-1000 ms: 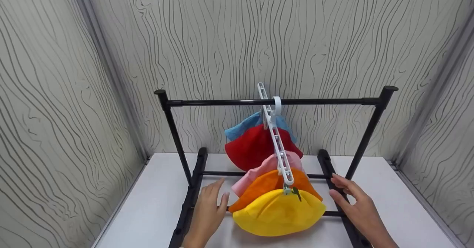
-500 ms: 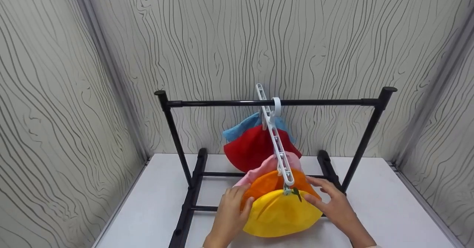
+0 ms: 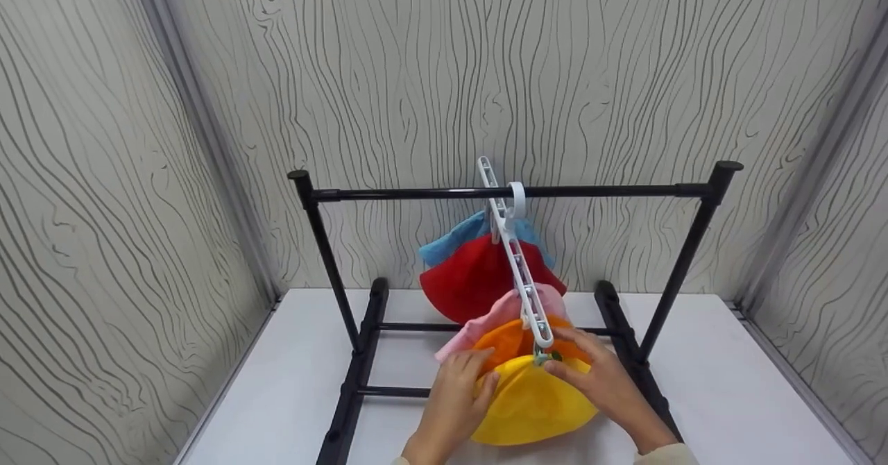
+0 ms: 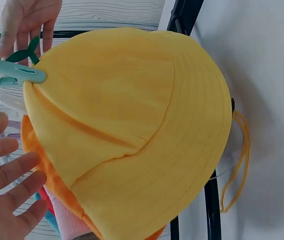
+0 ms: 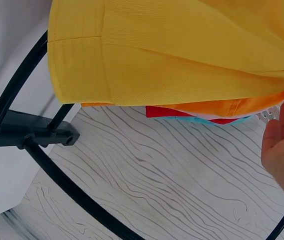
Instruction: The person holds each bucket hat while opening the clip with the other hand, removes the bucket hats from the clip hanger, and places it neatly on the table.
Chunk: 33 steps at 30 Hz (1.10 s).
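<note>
A yellow bucket hat [image 3: 531, 409] hangs by a pale green clip [image 4: 19, 72] at the near end of a white hanger [image 3: 514, 251]. A dark green sprout [image 4: 32, 52] sticks up from its crown. My left hand [image 3: 454, 399] is at the hat's left side, fingers spread and relaxed; the left wrist view shows them apart from the yellow cloth. My right hand [image 3: 602, 380] is on the other side, its thumb close to the clip and its fingers extended past the sprout. Behind hangs an orange hat [image 3: 505, 343], partly covered by the yellow one.
Pink [image 3: 479, 321], red [image 3: 468, 281] and blue [image 3: 454, 237] hats hang farther back on the same hanger. It hooks over the top bar [image 3: 416, 193] of a black rack standing on a white table [image 3: 277, 382]. Patterned panels [image 3: 416, 69] enclose the back and sides.
Both hands have moved inward from either side of the hats to the yellow hat. The right hand has come up to the clip. The hats hang much as before.
</note>
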Each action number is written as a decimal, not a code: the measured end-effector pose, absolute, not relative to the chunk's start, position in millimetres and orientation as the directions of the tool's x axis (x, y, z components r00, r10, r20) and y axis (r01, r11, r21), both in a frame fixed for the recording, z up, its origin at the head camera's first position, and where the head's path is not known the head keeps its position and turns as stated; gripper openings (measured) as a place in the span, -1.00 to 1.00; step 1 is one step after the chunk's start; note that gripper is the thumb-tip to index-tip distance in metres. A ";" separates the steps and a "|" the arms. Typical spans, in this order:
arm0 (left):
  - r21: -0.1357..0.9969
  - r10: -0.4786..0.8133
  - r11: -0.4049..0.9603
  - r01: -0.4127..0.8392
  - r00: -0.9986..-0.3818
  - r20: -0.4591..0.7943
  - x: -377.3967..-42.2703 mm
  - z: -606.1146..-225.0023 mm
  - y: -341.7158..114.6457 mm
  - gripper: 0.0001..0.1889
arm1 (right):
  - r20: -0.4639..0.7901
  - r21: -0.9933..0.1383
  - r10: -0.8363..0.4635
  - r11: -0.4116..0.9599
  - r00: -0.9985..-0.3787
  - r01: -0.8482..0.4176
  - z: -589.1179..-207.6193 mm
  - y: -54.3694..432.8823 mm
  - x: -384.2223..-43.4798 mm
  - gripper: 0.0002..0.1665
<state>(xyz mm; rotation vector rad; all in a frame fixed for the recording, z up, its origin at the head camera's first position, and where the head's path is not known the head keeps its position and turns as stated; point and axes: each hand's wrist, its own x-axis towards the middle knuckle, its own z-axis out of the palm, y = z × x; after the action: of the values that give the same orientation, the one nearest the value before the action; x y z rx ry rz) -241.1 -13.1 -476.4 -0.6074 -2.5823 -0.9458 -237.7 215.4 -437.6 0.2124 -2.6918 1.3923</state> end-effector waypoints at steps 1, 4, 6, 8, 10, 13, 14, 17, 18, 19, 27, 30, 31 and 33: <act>0.531 0.282 0.687 0.496 -0.856 0.434 -241.5 -476.7 -12.2 -0.60 | 0.151 -0.807 -0.076 0.566 -0.986 -0.168 -437.4 213.8 -238.1 -0.33; 0.530 0.291 0.685 0.500 -0.855 0.430 -242.5 -477.2 -10.1 -0.58 | 0.140 -0.817 -0.072 0.555 -0.987 -0.156 -436.7 209.6 -238.6 -0.34; 0.525 0.293 0.690 0.498 -0.856 0.426 -243.2 -477.8 -9.0 -0.58 | 0.134 -0.823 -0.070 0.548 -0.988 -0.151 -436.1 207.0 -239.2 -0.35; 0.522 0.294 0.693 0.497 -0.856 0.425 -243.9 -478.5 -8.0 -0.58 | 0.131 -0.826 -0.070 0.544 -0.989 -0.148 -435.7 204.8 -239.6 -0.36; 0.519 0.295 0.697 0.494 -0.858 0.420 -244.3 -479.1 -6.7 -0.58 | 0.128 -0.830 -0.068 0.539 -0.989 -0.144 -435.5 203.1 -239.8 -0.36; 0.527 0.298 0.699 0.483 -0.867 0.399 -244.1 -479.6 -4.0 -0.57 | 0.131 -0.839 -0.064 0.524 -0.989 -0.145 -435.9 201.6 -239.8 -0.38; 0.531 0.300 0.699 0.480 -0.870 0.391 -244.0 -479.8 -3.1 -0.57 | 0.131 -0.842 -0.063 0.520 -0.989 -0.145 -436.1 201.4 -239.5 -0.38; 0.542 0.305 0.693 0.475 -0.875 0.376 -243.6 -481.0 -0.6 -0.55 | 0.143 -0.850 -0.064 0.503 -0.988 -0.156 -437.2 200.9 -239.5 -0.40; 0.543 0.307 0.691 0.477 -0.874 0.377 -243.5 -481.5 -0.1 -0.55 | 0.157 -0.847 -0.070 0.503 -0.985 -0.170 -437.7 200.9 -239.5 -0.40; 0.544 0.308 0.689 0.479 -0.873 0.379 -243.5 -482.0 0.4 -0.55 | 0.168 -0.845 -0.076 0.502 -0.983 -0.183 -438.3 201.0 -239.5 -0.41; 0.584 0.311 0.662 0.470 -0.881 0.356 -244.3 -483.8 4.4 -0.55 | 0.194 -0.842 -0.105 0.493 -0.975 -0.221 -438.2 200.6 -238.7 -0.45; 0.606 0.317 0.649 0.460 -0.887 0.335 -244.5 -482.7 6.8 -0.55 | 0.173 -0.847 -0.106 0.492 -0.979 -0.203 -436.4 199.6 -238.0 -0.43; 0.612 0.319 0.646 0.456 -0.890 0.327 -244.6 -482.3 7.6 -0.55 | 0.167 -0.847 -0.106 0.493 -0.980 -0.197 -436.0 199.3 -237.9 -0.42; 0.619 0.320 0.642 0.452 -0.892 0.319 -244.5 -481.7 9.0 -0.55 | 0.159 -0.849 -0.107 0.492 -0.981 -0.191 -435.6 198.8 -237.9 -0.41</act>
<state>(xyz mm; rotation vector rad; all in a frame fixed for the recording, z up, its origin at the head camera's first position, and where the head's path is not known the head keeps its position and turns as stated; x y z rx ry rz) -244.5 9.0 -481.7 -0.6368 -2.6807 -1.0837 -237.9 198.8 -435.6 0.2647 -2.6400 1.5185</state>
